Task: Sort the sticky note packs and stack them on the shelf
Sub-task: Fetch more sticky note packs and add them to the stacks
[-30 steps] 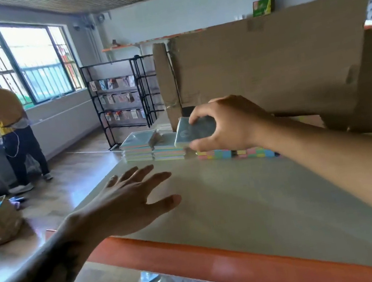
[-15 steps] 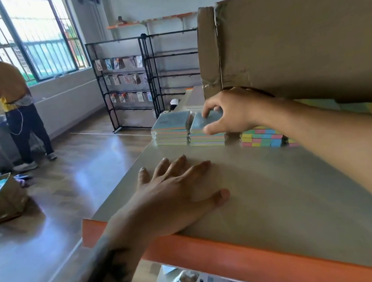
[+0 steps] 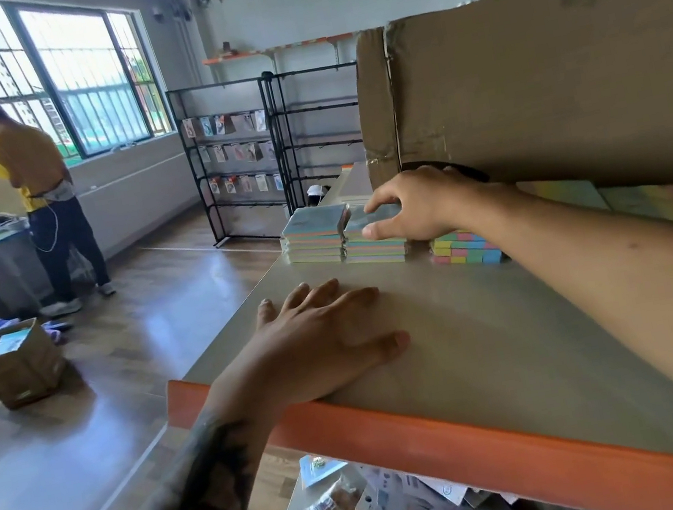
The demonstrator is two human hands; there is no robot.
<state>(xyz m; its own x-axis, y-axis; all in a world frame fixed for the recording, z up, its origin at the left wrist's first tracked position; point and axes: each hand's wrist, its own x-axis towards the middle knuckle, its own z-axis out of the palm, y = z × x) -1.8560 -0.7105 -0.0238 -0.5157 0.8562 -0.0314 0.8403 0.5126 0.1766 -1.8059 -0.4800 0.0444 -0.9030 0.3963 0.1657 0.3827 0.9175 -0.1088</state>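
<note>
Here, on the smooth grey shelf with an orange front edge point(image 3: 499, 361), two neat stacks of flat, square, pastel-edged sticky note packs point(image 3: 316, 238) stand touching, left of the big brown cardboard box point(image 3: 542, 86). The right hand point(image 3: 415, 206) grips the topmost plastic-wrapped pack point(image 3: 364, 219) on the stack nearer the box. A brighter multicoloured block of notes point(image 3: 465, 249) lies under that forearm. The left hand point(image 3: 322, 341) lies flat, fingers spread, near the orange edge.
</note>
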